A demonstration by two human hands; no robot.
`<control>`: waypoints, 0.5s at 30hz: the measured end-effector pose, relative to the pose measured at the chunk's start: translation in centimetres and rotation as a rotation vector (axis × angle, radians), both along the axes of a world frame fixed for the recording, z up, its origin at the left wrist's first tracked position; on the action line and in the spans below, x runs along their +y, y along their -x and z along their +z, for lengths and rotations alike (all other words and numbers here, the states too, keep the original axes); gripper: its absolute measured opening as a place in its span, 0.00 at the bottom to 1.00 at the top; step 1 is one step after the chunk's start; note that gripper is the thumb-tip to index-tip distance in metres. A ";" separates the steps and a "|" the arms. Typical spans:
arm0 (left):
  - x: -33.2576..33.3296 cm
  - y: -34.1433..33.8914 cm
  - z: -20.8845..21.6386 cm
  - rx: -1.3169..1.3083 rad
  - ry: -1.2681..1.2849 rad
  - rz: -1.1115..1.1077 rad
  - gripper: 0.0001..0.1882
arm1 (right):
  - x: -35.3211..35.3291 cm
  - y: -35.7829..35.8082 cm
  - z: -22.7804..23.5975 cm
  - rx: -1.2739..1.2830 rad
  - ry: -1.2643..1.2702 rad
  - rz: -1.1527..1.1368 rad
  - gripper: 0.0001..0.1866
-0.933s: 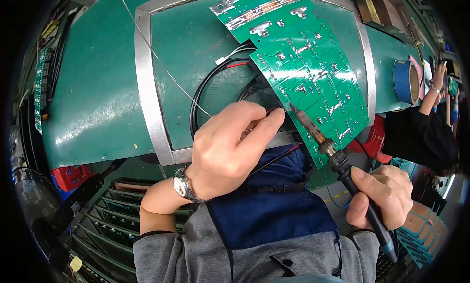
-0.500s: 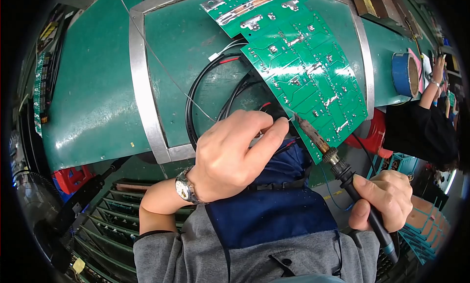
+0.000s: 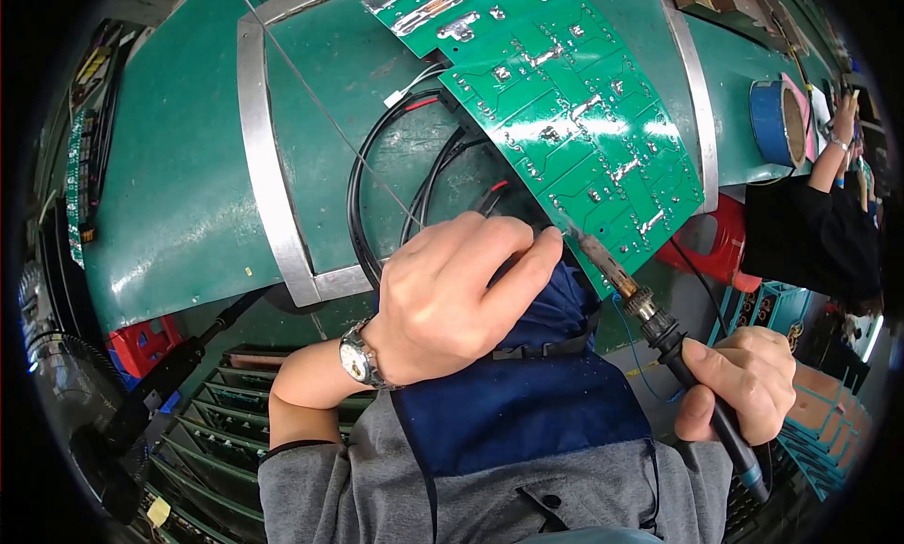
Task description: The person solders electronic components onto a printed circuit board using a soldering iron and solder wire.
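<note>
A green circuit board [image 3: 565, 120] lies solder side up, its near corner reaching over the bench edge. My right hand [image 3: 744, 379] is wrapped round the dark handle of a soldering iron [image 3: 644, 309]. The iron's tip is at the board's near left edge, just beside my left fingertips; contact is too small to tell. My left hand [image 3: 457, 290], closed in a pinch, holds thin solder wire [image 3: 320, 104] that comes down from the upper left. Black cables [image 3: 358, 182] with a white connector [image 3: 395, 99] curve out beside the board, partly behind my left hand.
A metal frame [image 3: 264, 158] borders the green bench top. To the right are a blue roll [image 3: 772, 122], a red stool [image 3: 730, 248] and another person's arm [image 3: 831, 160]. A rack of boards [image 3: 212, 431] stands below left, near a black jointed arm [image 3: 169, 370].
The circuit board has shifted slightly left and away from me, cables along with it. Both hands stay nearly in place, still holding the iron and the solder wire.
</note>
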State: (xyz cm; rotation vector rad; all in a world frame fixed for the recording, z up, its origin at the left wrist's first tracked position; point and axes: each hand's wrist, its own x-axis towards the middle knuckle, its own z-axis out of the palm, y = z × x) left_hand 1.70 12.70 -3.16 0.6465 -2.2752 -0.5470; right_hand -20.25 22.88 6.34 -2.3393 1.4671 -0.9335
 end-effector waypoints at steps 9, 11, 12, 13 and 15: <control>1.3 -1.1 -0.1 -0.002 -0.110 -0.135 0.13 | 1.2 1.2 0.4 0.005 0.039 0.003 0.13; 2.4 -1.0 0.3 0.016 -0.244 -0.147 0.13 | 1.6 1.4 0.4 0.017 0.026 0.002 0.12; 2.8 -0.9 0.4 0.043 -0.297 -0.136 0.13 | 1.7 1.3 0.4 0.004 0.007 0.002 0.12; 2.9 -0.7 0.2 0.043 -0.296 -0.138 0.13 | 1.8 1.3 0.3 -0.009 -0.012 0.001 0.11; 2.8 -0.2 -0.5 0.049 -0.214 0.008 0.14 | 1.9 1.2 0.2 -0.004 -0.025 -0.006 0.11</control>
